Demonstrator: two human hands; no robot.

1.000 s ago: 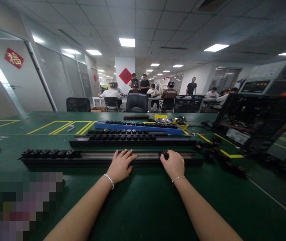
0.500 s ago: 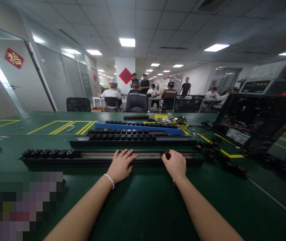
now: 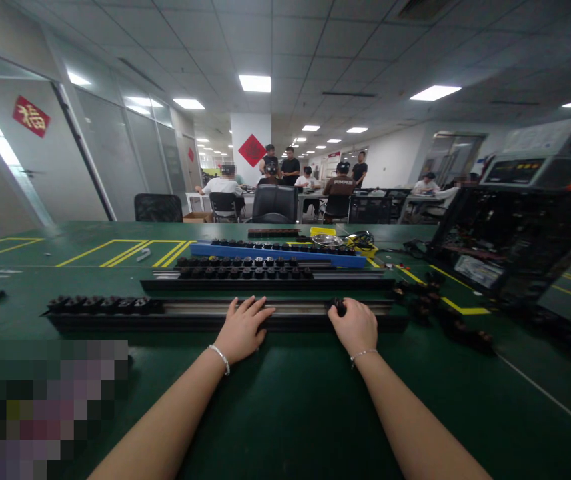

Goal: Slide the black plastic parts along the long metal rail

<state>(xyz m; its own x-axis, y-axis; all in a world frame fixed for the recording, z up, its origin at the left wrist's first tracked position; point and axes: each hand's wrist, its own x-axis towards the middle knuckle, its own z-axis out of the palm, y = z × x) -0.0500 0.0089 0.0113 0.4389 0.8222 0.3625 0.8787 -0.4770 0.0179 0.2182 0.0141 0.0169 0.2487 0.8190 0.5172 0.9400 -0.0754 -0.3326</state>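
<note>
A long black rail point(image 3: 190, 313) lies across the green table in front of me, with several black sliders point(image 3: 100, 305) bunched at its left end. My left hand point(image 3: 243, 328) rests flat on the rail's middle, fingers stretched out. My right hand point(image 3: 356, 327) is curled at the rail further right, its fingers closed on a small black slider point(image 3: 338, 307) sitting in the rail's groove.
Behind lie a second black rail point(image 3: 265, 277) full of sliders and a blue rail point(image 3: 275, 252). Loose black parts point(image 3: 445, 320) lie at the right, by an open black machine point(image 3: 515, 240). A metal bowl point(image 3: 326, 239) sits further back. Several people sit and stand at far tables.
My right hand with the slider has shifted slightly to the right along the rail. My left hand has stayed in place.
</note>
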